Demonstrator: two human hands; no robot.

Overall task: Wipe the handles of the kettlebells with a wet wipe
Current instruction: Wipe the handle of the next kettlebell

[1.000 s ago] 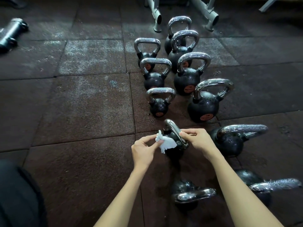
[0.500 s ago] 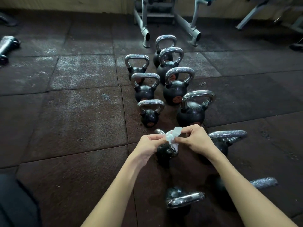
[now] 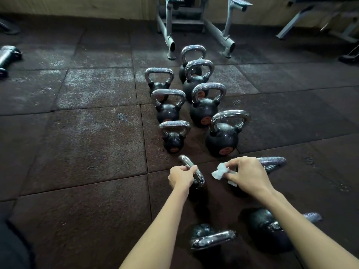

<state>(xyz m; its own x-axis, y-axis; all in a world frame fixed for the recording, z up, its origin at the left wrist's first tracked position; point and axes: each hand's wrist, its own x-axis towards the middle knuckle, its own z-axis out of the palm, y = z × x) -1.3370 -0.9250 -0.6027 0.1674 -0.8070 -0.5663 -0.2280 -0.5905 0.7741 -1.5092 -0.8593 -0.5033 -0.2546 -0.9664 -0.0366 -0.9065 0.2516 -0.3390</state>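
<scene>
Several black kettlebells with chrome handles stand in two rows on the dark rubber floor. My left hand (image 3: 182, 176) grips the chrome handle (image 3: 186, 162) of a small kettlebell in the left row, just in front of me. My right hand (image 3: 247, 174) pinches a crumpled white wet wipe (image 3: 220, 171), held in the air to the right of that handle and apart from it. Behind my right hand lies a larger kettlebell whose speckled handle (image 3: 273, 161) points right. Two more kettlebells (image 3: 208, 236) (image 3: 266, 227) sit nearest me, partly hidden by my forearms.
A grey metal rack (image 3: 196, 24) stands against the far wall behind the rows. A bench frame (image 3: 314, 18) is at the far right and a dark roller-like object (image 3: 7, 57) lies at the far left. Bare rubber floor tiles (image 3: 81, 148) stretch to the left.
The wipe passed from between both hands into my right hand alone, which moved right. My left hand took hold of the small kettlebell's handle. The camera tilted up.
</scene>
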